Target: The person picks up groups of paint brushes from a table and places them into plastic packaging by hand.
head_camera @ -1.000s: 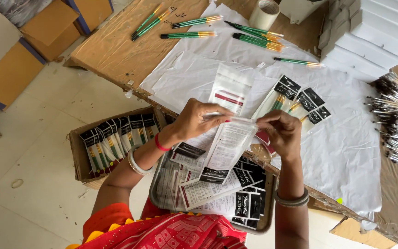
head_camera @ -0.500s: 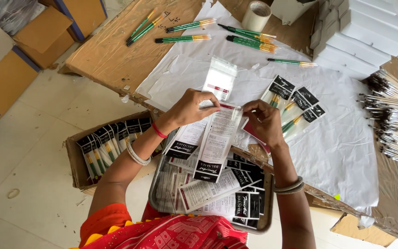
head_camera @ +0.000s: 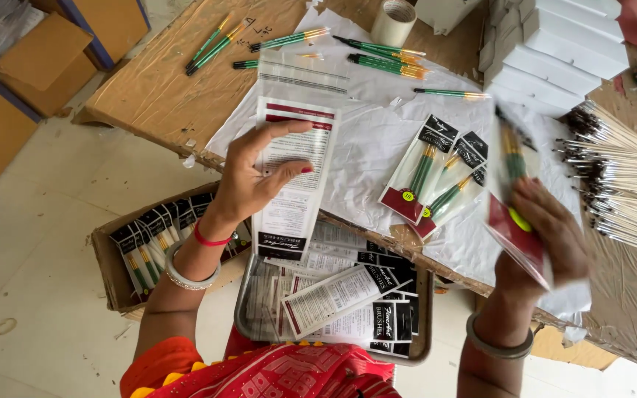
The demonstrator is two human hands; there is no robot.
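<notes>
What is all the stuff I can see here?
empty pouch: one, clear with printed card, in left hand
filled brush pack: one, blurred, in right hand
finished packs: about three, on white sheet
loose brushes: several, green handles, table top
bare sticks: pile, pale, far right
tape roll: one, top
white boxes: stack, top right
metal tray: one, holding pouches
cardboard box: one, holding packs
left hand
right hand

We have one view only, from a camera worn on the head, looking steeply down and slightly forward over our lap. It sits close above the left hand [head_camera: 256, 180] and right hand [head_camera: 543, 236], taking in the near table [head_camera: 149, 88] edge and floor [head_camera: 46, 295].
</notes>
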